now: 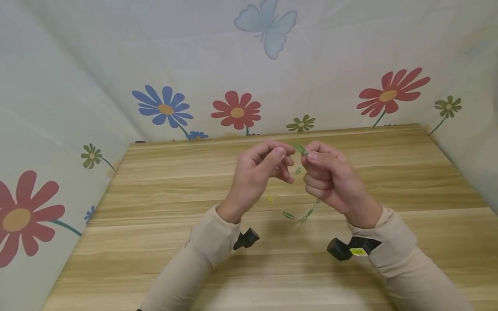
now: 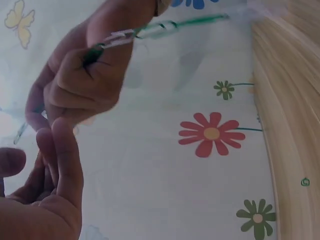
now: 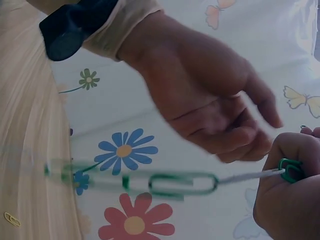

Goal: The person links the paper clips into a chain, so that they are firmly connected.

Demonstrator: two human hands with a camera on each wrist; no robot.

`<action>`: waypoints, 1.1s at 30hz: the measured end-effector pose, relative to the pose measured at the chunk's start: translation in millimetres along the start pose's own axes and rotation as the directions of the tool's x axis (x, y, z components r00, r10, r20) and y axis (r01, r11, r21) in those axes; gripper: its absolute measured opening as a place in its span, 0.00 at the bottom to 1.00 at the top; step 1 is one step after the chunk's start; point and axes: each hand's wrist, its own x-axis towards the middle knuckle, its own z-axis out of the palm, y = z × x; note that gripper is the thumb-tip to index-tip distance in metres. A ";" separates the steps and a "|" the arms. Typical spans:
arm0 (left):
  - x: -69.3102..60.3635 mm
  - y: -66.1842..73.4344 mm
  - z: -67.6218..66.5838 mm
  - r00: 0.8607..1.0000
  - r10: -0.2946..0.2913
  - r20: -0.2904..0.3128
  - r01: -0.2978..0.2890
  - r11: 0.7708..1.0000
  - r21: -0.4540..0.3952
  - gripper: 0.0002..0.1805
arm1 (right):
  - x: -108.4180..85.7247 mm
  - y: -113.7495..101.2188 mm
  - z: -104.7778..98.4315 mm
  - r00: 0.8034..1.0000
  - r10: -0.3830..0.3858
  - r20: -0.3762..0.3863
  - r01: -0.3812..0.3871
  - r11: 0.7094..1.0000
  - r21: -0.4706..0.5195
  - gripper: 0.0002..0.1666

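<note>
Clip (image 1: 300, 150) up at the fingertips, pinched between thumb and forefinger of the right hand (image 1: 334, 177), well above the table (image 1: 155, 194)! One end juts out toward the left hand (image 1: 252, 172), a grip that looks chosen to leave the wire loop free. The right hand's other fingers curl inward, and out of that fist hangs the chain (image 3: 185, 183), probably tucked there to keep it from getting in the way; whether clip and chain join inside, I cannot tell. Over to the left hand: fingers loosely bent, thumb apart, nothing visibly in its grasp, tips just beside the clip, perhaps ready to steady it.

Now the looks! The clip is green, slim, seen at a slant. The chain runs green and whitish, link through link, its far end smeared by blur in the right wrist view, so no count from me.

Down on the wood, three loose ones, likely left there for easy reach: a far clip (image 1: 298, 171) in green, a yellow clip (image 1: 270, 199), and a near clip (image 1: 288, 215), green again. And behind it all, a cloth (image 1: 330, 52) printed with bright flowers and a pale blue butterfly
</note>
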 end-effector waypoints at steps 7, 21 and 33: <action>4.6 -26.0 -15.1 0.921 -0.328 0.209 0.258 0.918 0.303 0.11 | -2.8 -11.9 -2.4 0.999 -0.036 -0.014 0.036 0.998 0.048 0.14; -6.1 -90.4 -4.0 0.690 -0.660 0.297 0.066 0.467 0.882 0.03 | -2.0 -27.9 -6.1 0.984 -0.164 -0.072 0.177 0.955 0.238 0.16; -17.5 -98.9 4.2 0.681 -0.677 0.278 0.016 0.394 0.919 0.10 | -6.8 -32.6 -6.6 0.971 -0.138 -0.195 0.171 0.972 0.161 0.16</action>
